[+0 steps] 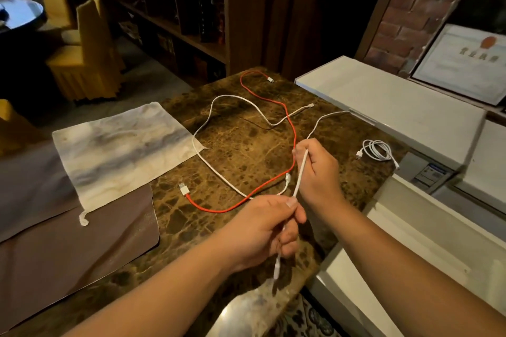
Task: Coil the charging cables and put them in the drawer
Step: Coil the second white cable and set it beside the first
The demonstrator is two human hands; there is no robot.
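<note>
Brown marble counter (235,150) fills the middle of the view, with dark bookshelves (175,8) behind it and a brick wall (410,8) at upper right

Hands:
- Left hand (262,230): fingers curled, thumb pressed down, pinching a white cable (300,172) near its end. The plug (277,271) hangs below the fist.
- Right hand (317,169): fingers curled round the same cable further along. The span between the two hands is taut and straight.
- Beyond the right hand the cable runs slack across the counter toward a white cabinet (383,96); its far end appears to slip under the cabinet edge, though the view is unclear there.

Surface:
- A pale cloth (120,153) lies on the left part of the counter, over a brown mat (68,249).
- Yellow chairs (87,44) stand at far left beside a dark round table (19,13).
- A framed certificate (462,63) leans at right.

Other cables:
- Red cable (294,131): uncoiled, looping across the counter centre.
- Second white cable (219,101): uncoiled, crossing the red one.
- Coiled cable (376,150): white, lying near the right edge, apart from the rest
</note>
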